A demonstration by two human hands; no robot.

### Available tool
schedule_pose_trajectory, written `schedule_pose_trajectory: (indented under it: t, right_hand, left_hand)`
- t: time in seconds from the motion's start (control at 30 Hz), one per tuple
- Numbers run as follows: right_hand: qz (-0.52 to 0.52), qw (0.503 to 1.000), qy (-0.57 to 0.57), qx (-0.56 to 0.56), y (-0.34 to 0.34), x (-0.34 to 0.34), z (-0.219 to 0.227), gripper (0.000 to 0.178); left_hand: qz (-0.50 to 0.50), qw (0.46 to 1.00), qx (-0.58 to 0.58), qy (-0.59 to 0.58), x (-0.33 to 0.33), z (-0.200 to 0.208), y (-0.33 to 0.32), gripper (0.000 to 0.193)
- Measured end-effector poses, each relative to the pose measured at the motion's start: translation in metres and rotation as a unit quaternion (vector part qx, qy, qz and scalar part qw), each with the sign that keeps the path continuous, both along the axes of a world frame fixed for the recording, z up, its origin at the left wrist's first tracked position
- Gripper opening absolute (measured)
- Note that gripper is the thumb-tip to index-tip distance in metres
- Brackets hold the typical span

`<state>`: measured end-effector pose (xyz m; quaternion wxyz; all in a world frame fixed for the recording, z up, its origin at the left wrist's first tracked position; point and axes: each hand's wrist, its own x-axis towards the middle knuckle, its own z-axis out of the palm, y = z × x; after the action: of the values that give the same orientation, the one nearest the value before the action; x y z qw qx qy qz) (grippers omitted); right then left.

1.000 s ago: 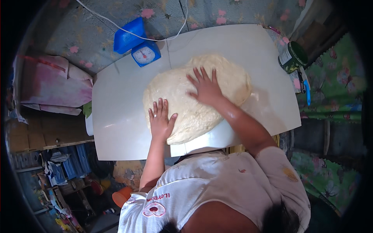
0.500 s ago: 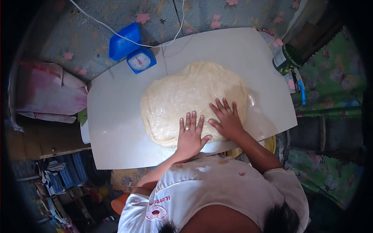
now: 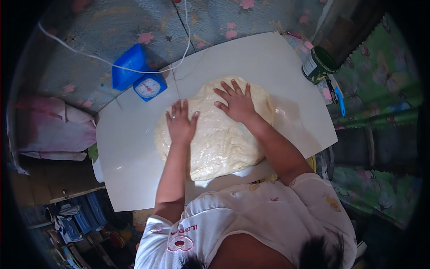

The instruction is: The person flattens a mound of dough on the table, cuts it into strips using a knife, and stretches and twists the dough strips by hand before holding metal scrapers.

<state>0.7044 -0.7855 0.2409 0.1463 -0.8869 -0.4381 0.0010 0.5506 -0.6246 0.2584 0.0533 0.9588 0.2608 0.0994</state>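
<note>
A big, pale, glossy mound of dough point(image 3: 219, 139) lies on the white tabletop point(image 3: 130, 166). My left hand point(image 3: 181, 125) rests flat on its far left part, fingers stretched out and a ring on one of them. Farther to the right, my right hand point(image 3: 237, 103) lies on the dough's far part with the fingers spread. Both palms touch the dough, and neither hand grips anything. The dough under the palms is hidden.
A blue kitchen scale point(image 3: 150, 86) with a blue tray point(image 3: 129, 67) stands at the back left; a white cable point(image 3: 103, 58) hangs across there. At the far right edge are a dark green tub point(image 3: 319, 65) and a blue-handled tool point(image 3: 340, 101). Pink cloth point(image 3: 56, 127) hangs at left.
Both hands have moved from the dough's near side to its far part, the left one also going leftward. The arms reach out farther, and the view has shifted slightly.
</note>
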Motion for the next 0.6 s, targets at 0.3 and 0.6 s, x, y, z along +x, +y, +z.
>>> schedule_pose_trajectory:
  t: [0.3, 0.6]
  right_hand:
    - [-0.048, 0.992, 0.115, -0.028, -0.022, 0.020, 0.020, 0.053]
    - [0.090, 0.989, 0.061, 0.095, 0.043, 0.000, 0.029, 0.054]
  left_hand:
    - [0.059, 0.988, -0.105, 0.094, 0.012, -0.003, 0.060, 0.060]
    - [-0.058, 0.994, -0.078, 0.043, 0.040, -0.032, 0.008, 0.057]
